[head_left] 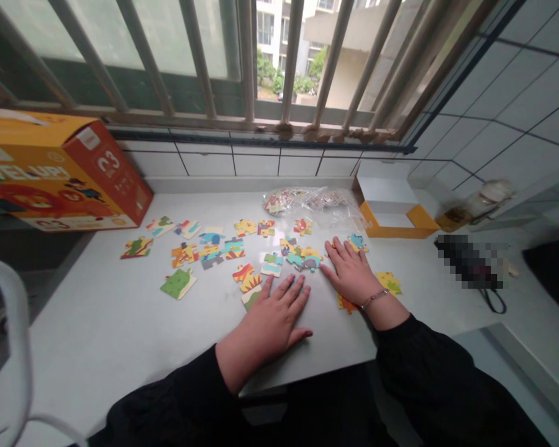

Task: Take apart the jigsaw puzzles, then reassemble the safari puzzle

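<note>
My left hand [276, 320] lies flat on the white counter, fingers spread, its fingertips beside a joined red, yellow and green puzzle piece [248, 279]. To the right, my right hand [351, 271] rests palm down with fingers apart, partly covering colourful pieces. An orange piece [347, 304] shows under its wrist side, and a blue piece [358, 243] lies beyond its fingertips. Between the hands and farther back are joined pieces with a grey shape [310, 259]. Several loose pieces are spread to the left, among them a green one [177, 284].
An orange box [107, 177] stands at the back left. Clear plastic bags of pieces [307, 200] lie by the wall, beside an open yellow box [386, 231]. A bottle [475, 205] and a blurred dark object [468, 261] are at the right; a white curved pipe [18, 335] rises at the left.
</note>
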`<state>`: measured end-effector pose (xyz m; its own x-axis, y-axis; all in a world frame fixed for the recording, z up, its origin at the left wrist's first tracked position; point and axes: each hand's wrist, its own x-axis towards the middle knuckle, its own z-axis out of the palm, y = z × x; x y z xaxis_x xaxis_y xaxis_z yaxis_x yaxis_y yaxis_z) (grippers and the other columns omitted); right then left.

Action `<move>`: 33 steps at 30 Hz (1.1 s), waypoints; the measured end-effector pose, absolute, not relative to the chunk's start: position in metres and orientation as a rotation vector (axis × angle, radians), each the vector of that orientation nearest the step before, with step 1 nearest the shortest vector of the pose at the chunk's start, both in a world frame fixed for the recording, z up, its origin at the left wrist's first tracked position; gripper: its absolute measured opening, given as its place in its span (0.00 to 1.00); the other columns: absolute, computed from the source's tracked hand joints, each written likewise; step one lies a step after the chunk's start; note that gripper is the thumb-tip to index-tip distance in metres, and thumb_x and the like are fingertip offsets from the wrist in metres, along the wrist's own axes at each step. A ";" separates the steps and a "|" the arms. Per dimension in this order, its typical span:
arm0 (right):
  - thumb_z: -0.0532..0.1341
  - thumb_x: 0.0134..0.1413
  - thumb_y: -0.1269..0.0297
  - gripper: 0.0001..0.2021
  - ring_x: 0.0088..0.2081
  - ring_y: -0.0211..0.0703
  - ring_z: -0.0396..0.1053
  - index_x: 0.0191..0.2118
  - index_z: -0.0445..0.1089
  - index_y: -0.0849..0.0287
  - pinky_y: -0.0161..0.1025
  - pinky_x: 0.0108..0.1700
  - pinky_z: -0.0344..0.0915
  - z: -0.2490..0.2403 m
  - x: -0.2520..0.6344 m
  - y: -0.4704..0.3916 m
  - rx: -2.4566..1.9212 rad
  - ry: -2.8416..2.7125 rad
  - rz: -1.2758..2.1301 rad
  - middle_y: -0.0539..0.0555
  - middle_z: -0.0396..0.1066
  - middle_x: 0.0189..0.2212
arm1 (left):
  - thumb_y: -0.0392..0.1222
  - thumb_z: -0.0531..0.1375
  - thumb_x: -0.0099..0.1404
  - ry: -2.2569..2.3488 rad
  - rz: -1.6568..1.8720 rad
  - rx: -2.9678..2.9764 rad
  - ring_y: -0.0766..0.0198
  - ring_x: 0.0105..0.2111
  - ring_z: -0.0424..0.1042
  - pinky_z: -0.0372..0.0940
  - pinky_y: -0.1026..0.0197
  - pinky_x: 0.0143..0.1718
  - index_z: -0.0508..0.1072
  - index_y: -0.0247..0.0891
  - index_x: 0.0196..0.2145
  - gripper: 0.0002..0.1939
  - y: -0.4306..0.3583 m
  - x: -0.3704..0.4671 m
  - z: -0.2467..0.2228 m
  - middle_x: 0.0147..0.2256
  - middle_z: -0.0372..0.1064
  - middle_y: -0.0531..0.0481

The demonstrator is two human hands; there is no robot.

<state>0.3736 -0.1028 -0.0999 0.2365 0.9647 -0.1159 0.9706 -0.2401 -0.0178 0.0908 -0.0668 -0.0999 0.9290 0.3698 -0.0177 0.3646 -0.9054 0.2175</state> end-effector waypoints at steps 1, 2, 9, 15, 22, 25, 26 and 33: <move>0.47 0.80 0.41 0.39 0.83 0.71 0.43 0.84 0.47 0.56 0.76 0.78 0.46 -0.100 0.374 -0.103 2.494 1.819 -0.156 0.61 0.40 0.84 | 0.71 0.46 0.82 0.618 0.027 2.876 0.40 0.82 0.45 0.39 0.26 0.80 0.51 0.38 0.82 0.45 -0.060 0.093 -0.096 0.82 0.42 0.39; 0.46 0.80 0.40 0.39 0.82 0.73 0.43 0.84 0.48 0.58 0.79 0.77 0.46 -0.100 0.374 -0.103 2.558 1.748 -0.147 0.62 0.40 0.84 | 0.70 0.47 0.82 0.667 0.016 2.879 0.41 0.82 0.44 0.39 0.26 0.80 0.51 0.38 0.82 0.44 -0.051 0.097 -0.091 0.82 0.42 0.39; 0.49 0.81 0.51 0.34 0.84 0.63 0.42 0.83 0.51 0.59 0.70 0.80 0.45 -0.094 0.350 -0.096 2.204 2.354 -0.105 0.62 0.42 0.84 | 0.64 0.45 0.85 0.841 0.042 2.813 0.46 0.82 0.46 0.41 0.29 0.80 0.50 0.37 0.82 0.40 0.005 0.124 -0.083 0.81 0.45 0.39; 0.49 0.80 0.46 0.35 0.82 0.67 0.48 0.83 0.52 0.56 0.74 0.78 0.49 -0.098 0.339 -0.093 2.295 2.251 -0.220 0.62 0.46 0.83 | 0.62 0.48 0.84 0.937 0.045 2.751 0.45 0.81 0.49 0.40 0.26 0.80 0.51 0.45 0.82 0.37 0.006 0.115 -0.086 0.81 0.46 0.43; 0.51 0.79 0.49 0.35 0.80 0.72 0.51 0.82 0.53 0.59 0.78 0.77 0.47 -0.099 0.343 -0.094 2.536 2.044 -0.086 0.67 0.49 0.82 | 0.63 0.50 0.83 1.133 0.053 2.753 0.34 0.80 0.49 0.41 0.19 0.76 0.58 0.52 0.81 0.35 0.007 0.099 -0.077 0.82 0.45 0.40; 0.51 0.80 0.52 0.33 0.82 0.68 0.47 0.82 0.53 0.60 0.75 0.79 0.44 -0.093 0.332 -0.095 2.407 2.252 -0.056 0.64 0.46 0.83 | 0.65 0.52 0.81 1.131 0.069 2.764 0.32 0.80 0.48 0.43 0.19 0.75 0.59 0.57 0.80 0.35 0.007 0.098 -0.079 0.82 0.45 0.40; 0.51 0.81 0.53 0.33 0.82 0.66 0.46 0.81 0.55 0.61 0.73 0.80 0.44 -0.090 0.327 -0.095 2.332 2.345 -0.076 0.63 0.47 0.83 | 0.65 0.52 0.82 1.129 0.062 2.760 0.31 0.81 0.47 0.43 0.19 0.75 0.59 0.57 0.80 0.35 0.006 0.098 -0.080 0.82 0.45 0.40; 0.55 0.79 0.50 0.32 0.82 0.68 0.49 0.79 0.61 0.56 0.73 0.79 0.48 -0.088 0.309 -0.105 2.313 2.405 -0.087 0.64 0.51 0.82 | 0.65 0.48 0.83 1.165 -0.013 2.726 0.35 0.82 0.40 0.41 0.20 0.77 0.50 0.42 0.83 0.41 0.003 0.095 -0.084 0.83 0.35 0.38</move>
<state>0.3092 -0.1050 -0.0878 -0.0299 0.9940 0.1048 0.9839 0.0477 -0.1721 0.0947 0.0027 -0.0837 0.6938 0.7160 -0.0774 0.7176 -0.6782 0.1584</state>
